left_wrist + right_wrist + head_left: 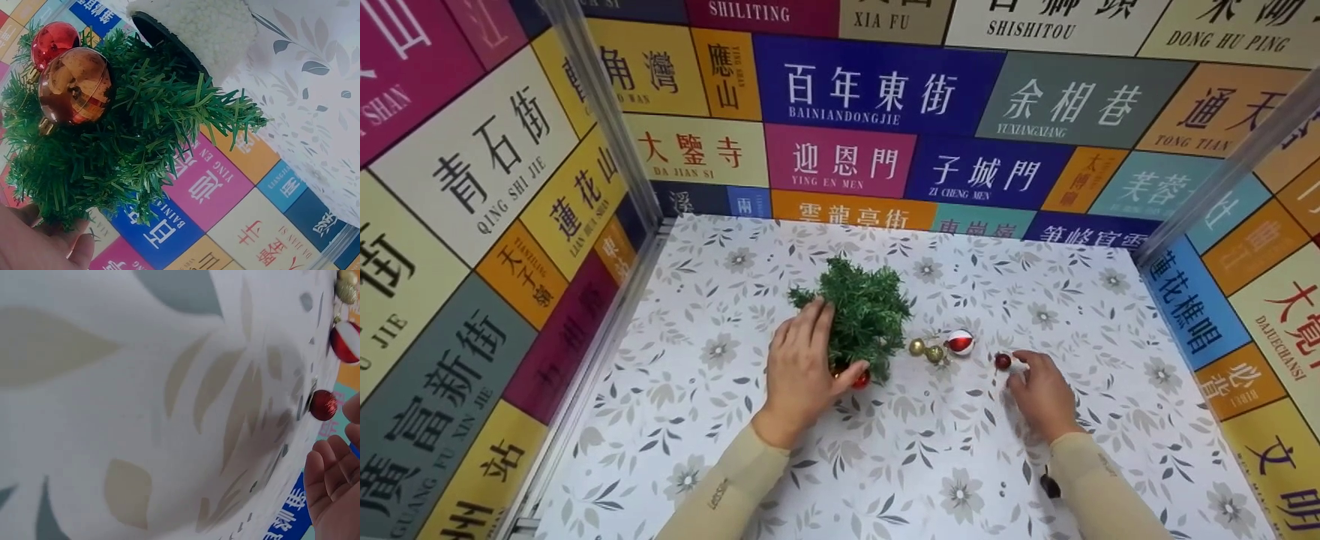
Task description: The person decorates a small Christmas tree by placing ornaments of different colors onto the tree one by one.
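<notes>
A small green artificial Christmas tree (864,307) stands on the table at the centre. My left hand (802,367) rests against its left side, fingers fairly straight and thumb spread across the front. In the left wrist view, a red bauble (55,46) and a copper-coloured bauble (77,87) hang among the branches; a fluffy white base (197,34) shows beyond. My right hand (1044,394) hovers by a small dark red bauble (1003,361), fingers loosely bent. The right wrist view shows a gap between its fingertips and that red bauble (323,405).
Gold baubles (934,353) and a red-and-white bauble (961,342) lie between the tree and my right hand. A small black object (1050,486) is partly hidden by the right sleeve. Walls covered in coloured signs (877,90) enclose the flower-patterned table (960,450).
</notes>
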The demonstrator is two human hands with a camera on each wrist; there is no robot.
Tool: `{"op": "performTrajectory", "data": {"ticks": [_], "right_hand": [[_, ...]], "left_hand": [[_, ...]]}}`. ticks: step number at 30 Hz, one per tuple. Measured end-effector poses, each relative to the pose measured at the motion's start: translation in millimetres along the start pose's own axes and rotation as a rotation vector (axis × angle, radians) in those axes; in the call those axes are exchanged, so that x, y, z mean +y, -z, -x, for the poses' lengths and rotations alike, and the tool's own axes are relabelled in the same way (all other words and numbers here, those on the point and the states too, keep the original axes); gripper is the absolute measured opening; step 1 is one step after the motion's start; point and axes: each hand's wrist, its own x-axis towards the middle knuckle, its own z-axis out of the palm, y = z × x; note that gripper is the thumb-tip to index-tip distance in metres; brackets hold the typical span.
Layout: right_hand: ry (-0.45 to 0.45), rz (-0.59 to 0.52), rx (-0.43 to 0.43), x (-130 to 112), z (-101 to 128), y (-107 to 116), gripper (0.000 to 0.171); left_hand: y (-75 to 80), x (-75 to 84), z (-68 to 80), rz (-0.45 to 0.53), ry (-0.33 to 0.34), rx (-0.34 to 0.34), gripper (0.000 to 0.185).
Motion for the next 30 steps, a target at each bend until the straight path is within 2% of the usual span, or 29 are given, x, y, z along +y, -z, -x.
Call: {"op": "performTrajectory", "data": {"ticks": [4, 9, 16, 23, 30], "right_hand": [[-0.010, -0.003, -0.023, 4, -9, -7, 0.041], [0.022, 0.023, -0.016, 5, -19, -16, 0.043], [0.077, 0.061, -0.026, 3, -23, -23, 0.034], [0.098, 0.045, -0.006, 1, -23, -25, 0.024], [0.118, 0.051, 0.011, 0, -23, -25, 0.022]], "left_hand": [[-0.4, -0.3, -0.9, -0.004, -0.001, 0.006, 0.096], [-0.4, -0.2, -1.3, -0.007, 0.001, 0.020, 0.097], [-1.7, 0.7, -1.1, -0.009, 0.005, 0.044, 0.099], [-1.2, 2.9, 0.3, -0.043, 0.021, 0.014, 0.092], [2.2, 2.9, -0.3, -0.023, 0.026, -0.030, 0.091]]}}
